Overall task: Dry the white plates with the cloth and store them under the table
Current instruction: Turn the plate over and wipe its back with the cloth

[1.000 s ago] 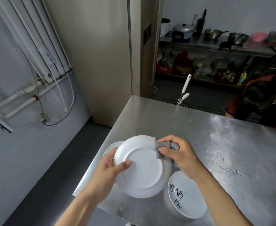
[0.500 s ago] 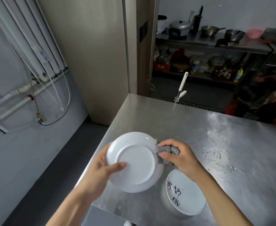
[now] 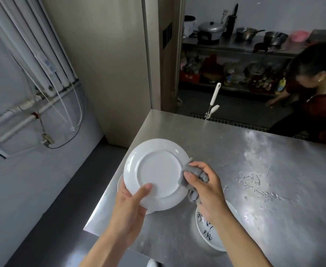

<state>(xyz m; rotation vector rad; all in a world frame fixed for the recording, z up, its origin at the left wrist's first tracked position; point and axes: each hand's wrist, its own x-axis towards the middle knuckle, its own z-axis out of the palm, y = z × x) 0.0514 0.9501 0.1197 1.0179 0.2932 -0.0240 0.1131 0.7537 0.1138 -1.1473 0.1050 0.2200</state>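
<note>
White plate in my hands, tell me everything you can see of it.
The white plate is round, plain and glossy, ceramic by the look, with no visible chips. Its underside faces the camera, showing a raised foot ring around a flat centre. It is held tilted above the near left corner of the steel table. The left hand grips its lower rim, thumb on the underside; the right hand presses a crumpled grey cloth against its right rim. Whether it is wet cannot be told.

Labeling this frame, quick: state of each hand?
Left hand: holds the plate by its rim.
Right hand: grips the cloth against the plate's edge.
</note>
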